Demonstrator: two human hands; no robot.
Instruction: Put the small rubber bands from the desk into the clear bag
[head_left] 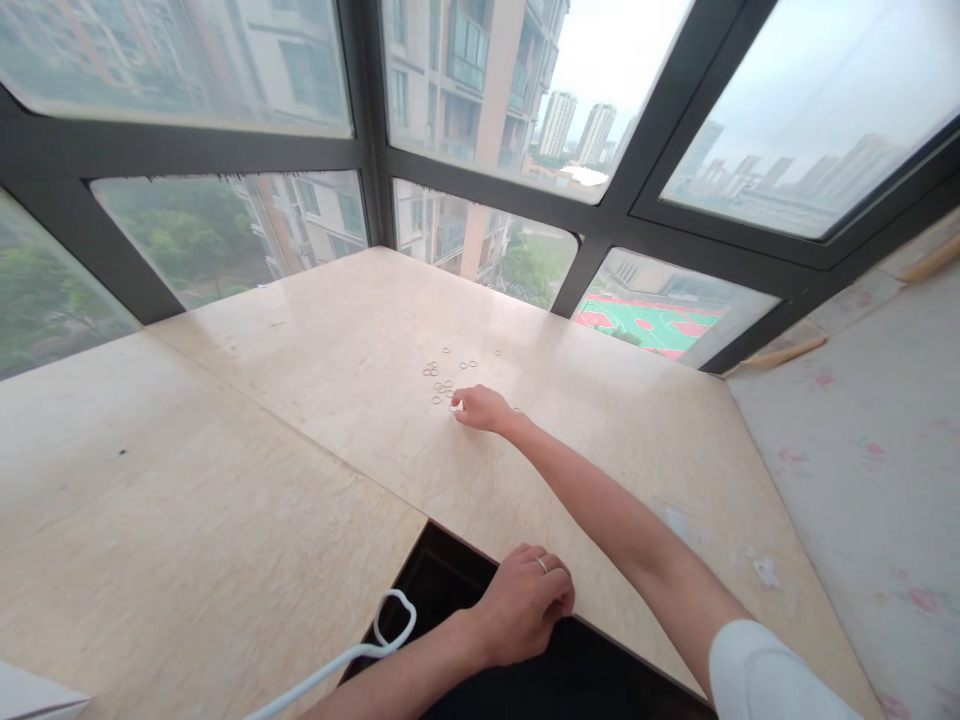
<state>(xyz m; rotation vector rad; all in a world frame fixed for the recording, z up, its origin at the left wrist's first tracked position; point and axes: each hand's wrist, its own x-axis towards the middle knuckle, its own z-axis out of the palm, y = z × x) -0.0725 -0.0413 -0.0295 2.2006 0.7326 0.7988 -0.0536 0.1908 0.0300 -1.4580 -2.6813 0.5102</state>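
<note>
Several small metal rings [448,372] lie scattered on the pale stone windowsill top [360,330]. My right hand [481,408] reaches far out to them, fingers pinched together at the near edge of the scatter, on something small I cannot make out. My left hand [525,600] rests near me at the edge of the sill, fingers curled closed, a ring on one finger. What it holds, if anything, is hidden. A white cord [375,645] loops beside my left wrist.
Dark-framed windows [371,150] wrap round the far side of the sill, showing buildings and a sports court outside. A dark gap [450,590] opens below the sill's near edge. To the right lies a pale flowered mat [862,440].
</note>
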